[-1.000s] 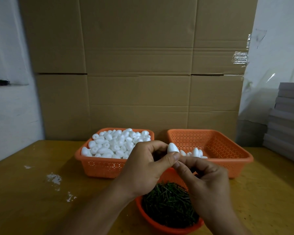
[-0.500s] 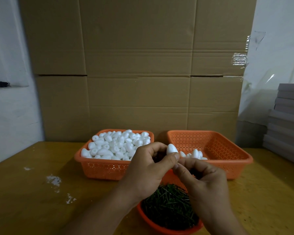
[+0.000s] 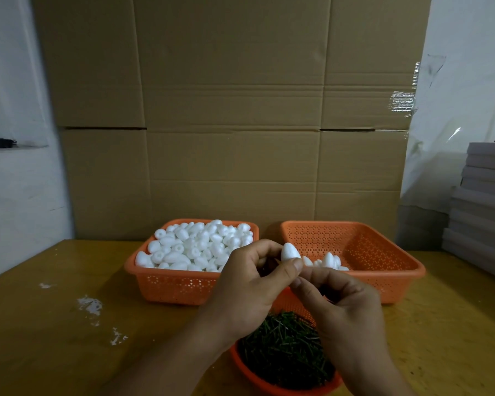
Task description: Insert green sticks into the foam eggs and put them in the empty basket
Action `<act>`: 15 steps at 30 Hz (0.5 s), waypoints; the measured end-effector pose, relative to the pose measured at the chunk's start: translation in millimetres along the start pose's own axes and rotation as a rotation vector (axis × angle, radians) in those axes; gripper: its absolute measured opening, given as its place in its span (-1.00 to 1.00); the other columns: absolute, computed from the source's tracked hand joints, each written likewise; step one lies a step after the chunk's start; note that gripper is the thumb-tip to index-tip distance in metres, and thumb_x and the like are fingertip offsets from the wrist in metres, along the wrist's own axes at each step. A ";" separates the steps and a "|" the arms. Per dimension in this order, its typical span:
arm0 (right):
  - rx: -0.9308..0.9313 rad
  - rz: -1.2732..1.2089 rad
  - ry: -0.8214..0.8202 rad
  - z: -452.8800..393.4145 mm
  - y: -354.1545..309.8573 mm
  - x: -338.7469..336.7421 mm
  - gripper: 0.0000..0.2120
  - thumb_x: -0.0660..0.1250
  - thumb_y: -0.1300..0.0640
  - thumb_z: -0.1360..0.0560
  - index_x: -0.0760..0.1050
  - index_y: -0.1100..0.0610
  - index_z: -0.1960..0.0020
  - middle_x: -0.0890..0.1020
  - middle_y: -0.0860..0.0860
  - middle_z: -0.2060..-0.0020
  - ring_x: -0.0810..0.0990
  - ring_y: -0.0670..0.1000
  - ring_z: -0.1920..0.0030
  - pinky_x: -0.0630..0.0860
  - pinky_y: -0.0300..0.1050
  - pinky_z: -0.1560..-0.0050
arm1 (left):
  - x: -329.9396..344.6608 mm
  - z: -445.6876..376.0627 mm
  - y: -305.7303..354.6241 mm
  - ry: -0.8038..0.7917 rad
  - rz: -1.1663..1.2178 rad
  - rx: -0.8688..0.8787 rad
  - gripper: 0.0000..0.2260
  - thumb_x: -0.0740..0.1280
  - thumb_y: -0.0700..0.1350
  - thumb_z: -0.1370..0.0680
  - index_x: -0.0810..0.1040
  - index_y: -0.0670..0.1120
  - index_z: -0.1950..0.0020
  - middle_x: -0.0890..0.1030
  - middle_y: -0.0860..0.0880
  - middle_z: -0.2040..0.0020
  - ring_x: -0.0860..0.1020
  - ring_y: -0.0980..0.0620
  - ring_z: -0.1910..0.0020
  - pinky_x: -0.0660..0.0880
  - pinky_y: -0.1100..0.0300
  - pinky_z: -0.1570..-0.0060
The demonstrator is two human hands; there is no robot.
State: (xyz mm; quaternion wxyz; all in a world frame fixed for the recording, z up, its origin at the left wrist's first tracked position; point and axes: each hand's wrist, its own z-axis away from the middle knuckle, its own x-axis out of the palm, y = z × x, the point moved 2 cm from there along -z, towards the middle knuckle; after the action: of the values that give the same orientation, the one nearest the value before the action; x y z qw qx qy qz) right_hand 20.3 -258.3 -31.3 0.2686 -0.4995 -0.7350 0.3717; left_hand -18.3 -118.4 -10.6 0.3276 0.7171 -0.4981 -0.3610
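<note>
My left hand [image 3: 249,284] pinches a white foam egg [image 3: 289,250] between thumb and fingers, held up in front of the baskets. My right hand [image 3: 343,307] meets it from the right with curled fingers pinched just under the egg; the stick it holds is hidden. Behind on the left an orange basket [image 3: 166,284] is heaped with foam eggs [image 3: 195,247]. The right orange basket [image 3: 383,252] holds a few eggs [image 3: 327,260] at its near-left corner. Below my hands a round orange bowl [image 3: 257,381] is full of green sticks [image 3: 286,352].
A wooden table [image 3: 55,324] carries everything, with white smears [image 3: 90,305] on its left part. Big cardboard boxes [image 3: 232,110] stand right behind the baskets. A stack of grey boards [image 3: 483,201] rises at the right edge.
Both hands stay together at the egg with only slight shifts. The right fingers have worked a little closer under the egg.
</note>
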 end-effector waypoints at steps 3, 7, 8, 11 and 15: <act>0.004 0.007 0.007 -0.2 1.4 -0.4 -0.87 0.42 0.04 -0.35 0.72 -0.15 0.19 0.75 -0.01 0.27 0.73 0.00 0.22 0.65 -0.20 0.12 | 0.0 0.2 -2.0 -0.010 0.003 -0.011 -0.97 0.40 -0.08 -0.60 0.64 0.01 0.01 0.61 0.21 0.35 0.57 0.30 0.35 0.45 0.44 0.30; 0.015 0.019 0.054 -0.6 4.6 -3.4 -0.87 0.43 -0.07 -0.32 0.73 -0.13 0.17 0.74 0.04 0.27 0.71 0.15 0.19 0.54 0.13 -0.27 | 1.8 1.8 -3.1 -0.033 0.004 -0.039 -0.91 0.45 -0.03 -0.57 0.64 0.03 -0.06 0.63 0.19 0.30 0.59 0.29 0.32 0.46 0.42 0.31; 0.029 0.009 0.063 -0.7 4.6 -3.5 -0.86 0.44 -0.07 -0.32 0.73 -0.13 0.17 0.75 0.04 0.26 0.72 0.11 0.18 0.53 0.21 -0.27 | 2.4 2.4 -3.1 -0.042 0.010 -0.054 -0.88 0.46 -0.02 -0.56 0.63 0.04 -0.08 0.64 0.18 0.27 0.59 0.29 0.32 0.46 0.42 0.31; 0.053 0.027 0.102 -4.0 6.9 -5.8 -0.81 0.50 0.15 -0.41 0.73 -0.16 0.20 0.75 -0.01 0.27 0.72 -0.03 0.19 0.58 0.15 -0.19 | 3.2 2.9 -5.1 -0.043 -0.003 -0.113 -0.80 0.46 -0.01 -0.56 0.58 0.05 -0.15 0.64 0.17 0.29 0.59 0.27 0.34 0.46 0.41 0.33; 0.118 0.116 0.178 -20.9 16.0 -18.2 -0.81 0.50 0.27 -0.45 0.71 0.00 0.25 0.74 -0.04 0.28 0.71 0.02 0.19 0.65 -0.02 0.08 | 2.8 5.2 -13.5 -0.076 -0.121 -0.268 -0.80 0.48 0.05 -0.53 0.55 0.01 -0.04 0.53 0.14 0.37 0.49 0.23 0.40 0.41 0.23 0.31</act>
State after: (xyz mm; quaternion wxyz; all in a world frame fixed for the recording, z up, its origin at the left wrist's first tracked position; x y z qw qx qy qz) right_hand 51.4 -265.9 -32.7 0.3397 -0.5557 -0.6548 0.3835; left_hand -15.5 -117.7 -25.1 0.3788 0.6815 -0.4136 -0.4702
